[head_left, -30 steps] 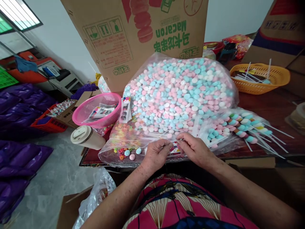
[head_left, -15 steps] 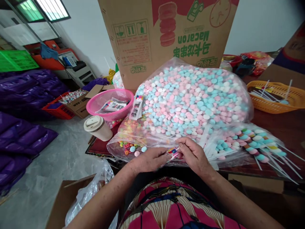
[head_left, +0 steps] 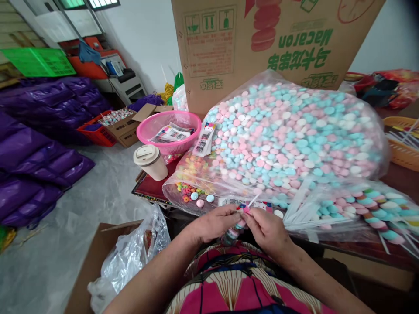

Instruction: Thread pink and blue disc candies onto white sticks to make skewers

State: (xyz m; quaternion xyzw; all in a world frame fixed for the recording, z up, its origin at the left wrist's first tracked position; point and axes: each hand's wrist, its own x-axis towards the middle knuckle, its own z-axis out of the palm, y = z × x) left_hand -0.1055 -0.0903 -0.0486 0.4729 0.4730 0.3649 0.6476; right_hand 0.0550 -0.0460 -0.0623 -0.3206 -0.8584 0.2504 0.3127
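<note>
Close to my lap, at the table's near edge, both hands pinch a wrapped candy skewer point(head_left: 242, 208). Its white stick points up and to the right, and pink and blue candy shows dimly through the clear wrapper below my fingers. My left hand point(head_left: 211, 224) is closed on the left side of the printed wrapper. From the right, my right hand point(head_left: 267, 229) grips it near the stick, fingertips almost touching the left ones. A printed wrapper point(head_left: 264, 205) lies flat just behind my hands. Beyond it spreads a big clear bag point(head_left: 288, 144) of pink, blue and white candies.
A pink basket point(head_left: 193, 141) with printed wrappers and a lidded cup point(head_left: 151, 163) stand at the left. Candy skewers point(head_left: 382, 209) lie at the right, before an orange basket point(head_left: 404, 155). A large carton point(head_left: 209, 56) rises behind. Below left, a carton point(head_left: 83, 270) holds clear plastic.
The view has swung left and slightly down. Both hands have drawn nearer my body, and the skewer's white stick and the candy below the fingers now show.
</note>
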